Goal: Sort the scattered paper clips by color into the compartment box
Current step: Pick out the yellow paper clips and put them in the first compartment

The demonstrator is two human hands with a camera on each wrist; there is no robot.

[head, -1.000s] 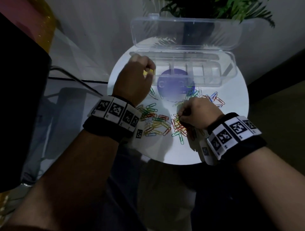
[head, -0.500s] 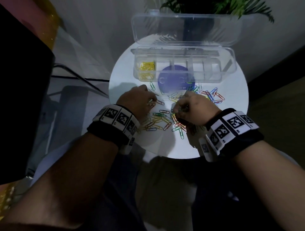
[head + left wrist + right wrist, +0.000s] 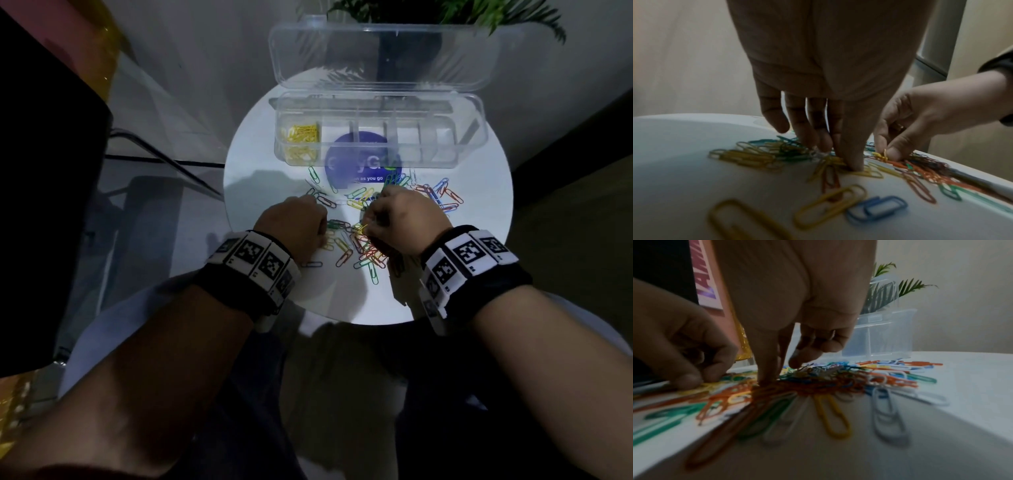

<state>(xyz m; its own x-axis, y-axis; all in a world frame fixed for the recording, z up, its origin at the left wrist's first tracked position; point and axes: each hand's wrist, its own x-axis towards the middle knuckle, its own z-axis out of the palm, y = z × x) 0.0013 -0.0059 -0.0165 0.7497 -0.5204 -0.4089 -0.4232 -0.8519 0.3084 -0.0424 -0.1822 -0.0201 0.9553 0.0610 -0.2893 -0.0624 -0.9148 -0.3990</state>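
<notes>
1. Our left hand [image 3: 294, 226] reaches fingers-down into the scattered paper clips [image 3: 363, 246] on the round white table [image 3: 479, 212]; we cannot tell whether it grips one.
2. Our right hand [image 3: 404, 219] pinches a yellow paper clip [image 3: 884, 155].
3. The open compartment box [image 3: 376, 137] holds yellow clips [image 3: 303, 133] in its leftmost compartment.

Left hand [image 3: 294, 224] back from the compartment box [image 3: 378, 132] — down among the clips [image 3: 363, 251].

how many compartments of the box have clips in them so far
1: only the leftmost compartment of the clear box holds clips, all yellow. The compartments to its right look empty, though glare on the plastic could hide a stray clip.
</notes>
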